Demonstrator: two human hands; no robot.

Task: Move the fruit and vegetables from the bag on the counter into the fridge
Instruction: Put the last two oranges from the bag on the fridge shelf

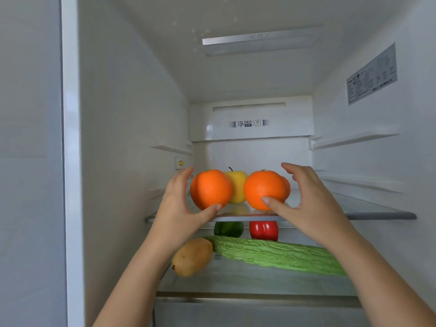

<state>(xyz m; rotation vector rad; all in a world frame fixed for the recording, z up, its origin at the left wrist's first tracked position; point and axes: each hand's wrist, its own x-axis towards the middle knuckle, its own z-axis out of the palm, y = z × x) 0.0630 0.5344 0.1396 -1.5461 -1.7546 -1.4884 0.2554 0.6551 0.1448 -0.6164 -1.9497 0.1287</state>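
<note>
Inside the open fridge, I have both hands at the upper glass shelf [368, 214], my landmark here, each with an orange. My left hand [179, 206] cups the left orange [210, 189] from its outer side, thumb under the lower front and fingers curled behind it; the right hand [306, 204] has its thumb pressed on the lower front of the right orange [264, 190] while its fingers stand spread and lifted clear behind, so I judge that grip to be half opened, letting go or only steadying. Both oranges sit at the front edge of the shelf; whether they bear fully on the glass I cannot tell. Between and behind them on the same shelf stands a yellow apple [237, 185], and a sliver of another orange fruit [286, 185] shows behind the right one. Below the shelf lie a bitter gourd [271, 254] across the lower level, a mango [192, 257] at its left end, and a green pepper [228, 228] and red pepper [263, 230] farther back. The bag is out of view. As I read them, the oranges are firm, moderately weighty, round and apt to roll on smooth glass, with a dimpled skin that gives fair purchase; the sound hold is across the widest girth, thumb opposed to fingers, and they want setting back from the edge, against the apple, before release.
</note>
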